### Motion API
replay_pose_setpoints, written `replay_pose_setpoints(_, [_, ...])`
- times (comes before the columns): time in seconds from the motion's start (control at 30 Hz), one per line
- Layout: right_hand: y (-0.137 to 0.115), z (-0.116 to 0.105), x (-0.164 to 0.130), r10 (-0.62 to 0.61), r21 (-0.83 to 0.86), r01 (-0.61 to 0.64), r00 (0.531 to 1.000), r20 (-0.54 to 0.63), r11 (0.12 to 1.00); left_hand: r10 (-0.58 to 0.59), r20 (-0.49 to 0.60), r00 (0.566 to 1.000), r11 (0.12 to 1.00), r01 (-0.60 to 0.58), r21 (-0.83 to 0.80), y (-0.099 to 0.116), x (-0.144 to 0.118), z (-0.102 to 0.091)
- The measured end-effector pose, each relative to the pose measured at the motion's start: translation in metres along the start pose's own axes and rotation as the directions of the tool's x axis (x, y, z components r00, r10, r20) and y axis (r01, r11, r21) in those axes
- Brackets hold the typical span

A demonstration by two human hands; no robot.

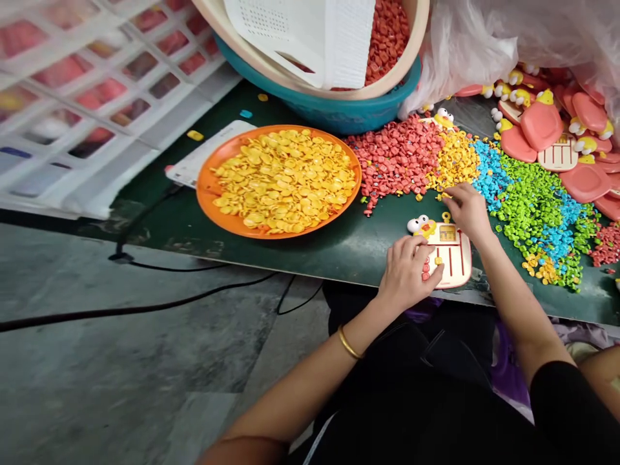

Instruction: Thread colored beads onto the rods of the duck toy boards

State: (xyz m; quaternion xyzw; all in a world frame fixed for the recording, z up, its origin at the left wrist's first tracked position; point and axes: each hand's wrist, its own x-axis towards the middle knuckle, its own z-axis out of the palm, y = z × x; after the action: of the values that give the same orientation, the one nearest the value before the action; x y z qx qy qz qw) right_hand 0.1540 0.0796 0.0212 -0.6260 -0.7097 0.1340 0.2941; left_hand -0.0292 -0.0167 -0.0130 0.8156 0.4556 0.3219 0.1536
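Note:
A cream toy board (450, 268) with a red rim, slots, a small window and a duck head with bulging eyes (421, 225) lies at the table's front edge. My left hand (404, 271) holds it down by its left side, thumb and forefinger curled over the slots. Red pieces (426, 268) sit in the leftmost slot, and a yellow piece (438, 260) is in the slot beside it. Beyond the board, my right hand (469, 210) pinches at the near edge of the yellow bead pile (455, 161); a small yellow bead shows at its fingertips.
Left of the piles stands an orange plate (206, 200) of yellow pieces. Behind it are stacked basins (339, 116). Red (397, 155), blue (489, 174) and green beads (527, 200) spread rightward. Finished-looking red duck boards (542, 126) heap at back right; a white crate (97, 116) stands left.

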Motion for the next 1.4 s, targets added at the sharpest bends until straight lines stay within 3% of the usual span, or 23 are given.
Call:
replay_pose_setpoints(0.07, [0.001,0.011,0.026,0.006,-0.076,-0.003,0.999,0.04,0.997,0.053,0.031,0.998,0.999,-0.053,0.013,0.0,0.001,-0.003])
replay_pose_setpoints(0.13, [-0.001,0.012,0.031,-0.01,-0.1,0.017,0.998,0.064,0.995,0.095,0.047,0.994,0.995,-0.095,0.009,0.0,0.002,-0.005])
replay_pose_setpoints(0.27, [-0.001,-0.02,-0.013,-0.073,-0.137,0.075,0.997,0.025,0.988,0.112,0.043,0.993,0.993,-0.11,-0.04,-0.001,0.002,-0.007])
replay_pose_setpoints(0.4, [0.006,-0.051,-0.059,0.006,-0.057,-0.006,1.0,-0.008,0.998,0.096,0.061,0.993,0.992,-0.091,-0.082,-0.001,0.004,-0.007])
replay_pose_setpoints(0.47, [0.01,-0.048,-0.06,0.034,-0.023,-0.035,0.998,-0.051,0.999,0.077,0.053,0.996,0.992,-0.071,-0.102,-0.002,0.004,-0.006])
replay_pose_setpoints(0.57, [0.013,-0.024,-0.035,0.019,-0.015,-0.021,0.996,-0.083,1.0,0.063,0.017,0.998,0.989,-0.06,-0.135,-0.003,0.004,-0.004])
replay_pose_setpoints(0.67, [0.013,0.001,-0.002,0.05,-0.099,-0.05,0.999,-0.008,0.994,0.049,-0.006,0.999,0.992,-0.05,-0.116,-0.003,0.003,-0.002])
replay_pose_setpoints(0.77, [0.011,0.008,0.012,0.09,-0.167,-0.084,0.996,0.027,0.982,0.046,0.008,0.999,0.996,-0.045,-0.081,-0.002,0.004,-0.001])
replay_pose_setpoints(0.9, [0.015,-0.013,-0.011,0.066,-0.002,-0.066,0.997,-0.044,0.998,0.043,0.011,0.999,0.993,-0.042,-0.106,-0.003,0.004,-0.002])
replay_pose_setpoints(1.0, [0.018,-0.026,-0.044,0.17,0.2,-0.166,0.985,-0.002,0.966,0.033,0.003,0.999,0.993,-0.033,-0.116,-0.005,0.004,-0.002])
replay_pose_setpoints(1.07, [0.016,-0.023,-0.061,0.231,0.254,-0.228,0.973,0.018,0.94,0.018,0.013,1.0,0.995,-0.017,-0.1,-0.005,0.004,0.0])
replay_pose_setpoints(1.23, [0.006,-0.004,-0.07,0.178,0.14,-0.162,0.978,-0.112,0.977,-0.04,-0.008,0.999,0.999,0.04,-0.014,-0.002,0.003,0.001])
replay_pose_setpoints(1.4, [0.009,-0.008,-0.081,-0.007,-0.034,0.004,0.995,-0.1,0.999,0.105,-0.086,0.991,0.994,-0.107,-0.021,-0.001,0.001,-0.001])
